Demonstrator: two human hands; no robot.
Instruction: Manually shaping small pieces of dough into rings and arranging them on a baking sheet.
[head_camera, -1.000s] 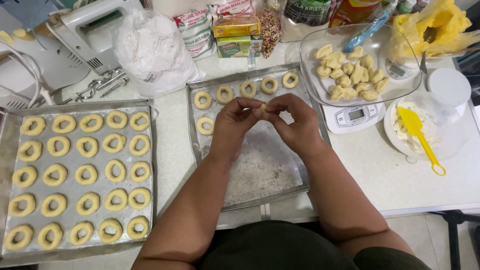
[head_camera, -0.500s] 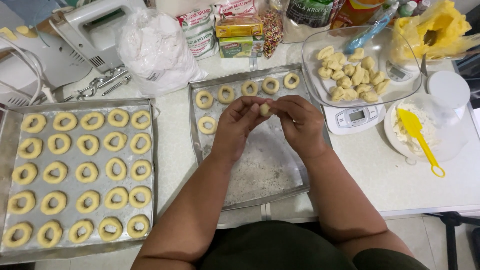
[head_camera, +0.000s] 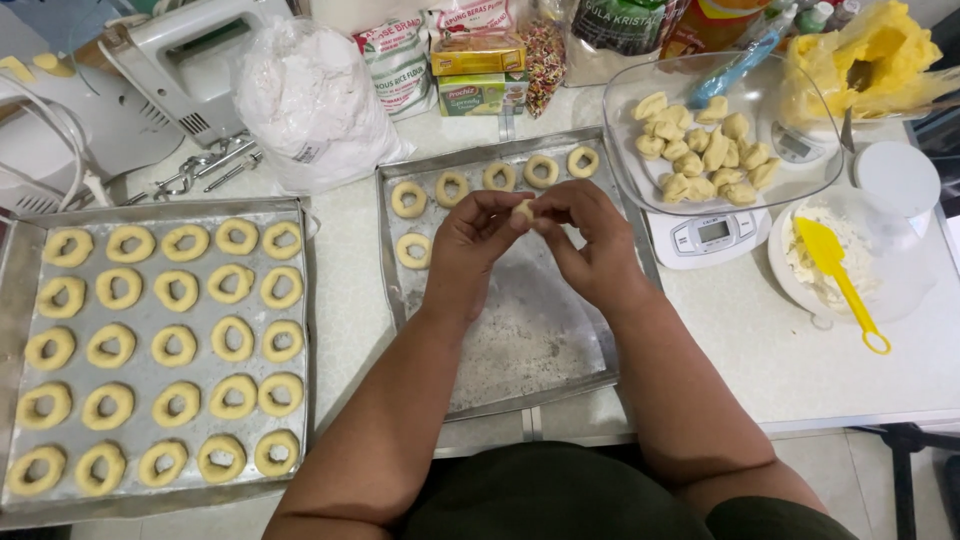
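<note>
Meanwhile, both hands meet over the half-filled baking tray (head_camera: 600, 372): left hand (head_camera: 478, 240) and right hand (head_camera: 590, 238) pinch a small dough piece (head_camera: 523, 211) between their fingertips, equally near, above the tray's floured middle.

Matt metal baking tray (head_camera: 600, 330); soft pale dough piece (head_camera: 522, 211); clear glass bowl (head_camera: 800, 120)
</note>
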